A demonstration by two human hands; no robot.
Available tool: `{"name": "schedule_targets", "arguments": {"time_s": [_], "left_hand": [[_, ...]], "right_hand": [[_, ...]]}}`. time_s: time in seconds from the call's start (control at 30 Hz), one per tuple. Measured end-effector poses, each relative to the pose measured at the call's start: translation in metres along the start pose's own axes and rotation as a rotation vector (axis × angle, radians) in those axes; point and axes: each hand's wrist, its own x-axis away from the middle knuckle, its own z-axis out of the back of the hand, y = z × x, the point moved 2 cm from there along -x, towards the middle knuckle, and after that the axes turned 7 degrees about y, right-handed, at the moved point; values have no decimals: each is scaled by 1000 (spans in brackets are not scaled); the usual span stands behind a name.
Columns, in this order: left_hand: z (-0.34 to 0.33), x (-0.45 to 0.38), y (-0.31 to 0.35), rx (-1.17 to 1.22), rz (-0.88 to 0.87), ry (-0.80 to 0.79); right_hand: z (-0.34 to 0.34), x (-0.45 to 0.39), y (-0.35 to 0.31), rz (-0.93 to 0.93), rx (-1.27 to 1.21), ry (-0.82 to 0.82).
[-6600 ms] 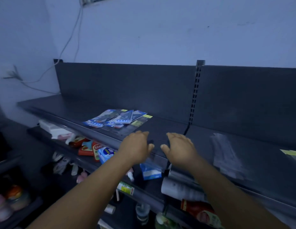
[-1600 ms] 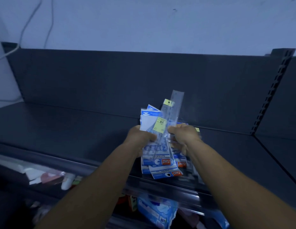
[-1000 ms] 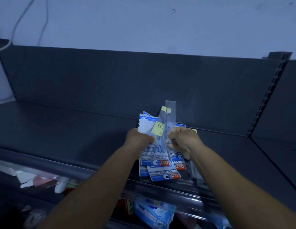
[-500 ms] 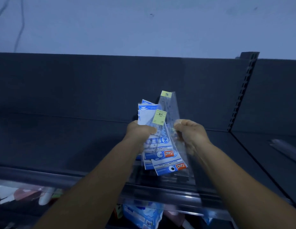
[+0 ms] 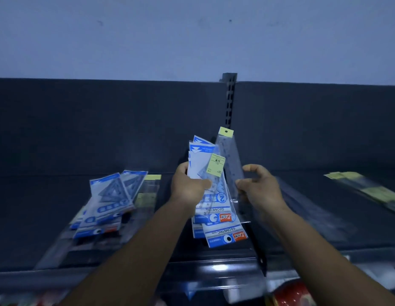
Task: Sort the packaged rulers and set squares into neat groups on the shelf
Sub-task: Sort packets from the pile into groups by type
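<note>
Left hand (image 5: 187, 187) grips a fanned bundle of set-square packs (image 5: 216, 219) above the dark shelf (image 5: 37, 206); blue cards read "GEOMETRIC", upside down. Right hand (image 5: 258, 188) pinches a clear ruler sleeve (image 5: 228, 155) with a yellow tag. More packs (image 5: 108, 202) lie to the left, ruler sleeves (image 5: 373, 191) far right.

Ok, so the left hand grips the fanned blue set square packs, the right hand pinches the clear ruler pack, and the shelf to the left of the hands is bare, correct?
Not quite. The head view shows the shelf left of the hands is not bare: a pile of blue packs lies there. The rest holds: the left hand grips the fanned set square packs, and the right hand pinches the clear ruler pack.
</note>
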Motion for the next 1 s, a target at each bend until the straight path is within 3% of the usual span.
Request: {"name": "schedule_targets", "arguments": {"time_s": [0.17, 0.37, 0.73, 0.87, 1.0], "left_hand": [[-65, 19, -14, -19, 6, 6], [-98, 29, -20, -46, 11, 54], [-123, 32, -21, 9, 100, 48], [-130, 35, -17, 69, 122, -26], [-144, 44, -13, 108, 155, -96]], "right_hand": [[74, -33, 15, 60, 130, 54], [134, -66, 24, 91, 432, 48], [139, -84, 27, 174, 1018, -84], [126, -73, 11, 180, 659, -50], [110, -58, 0, 33, 336, -103]]}}
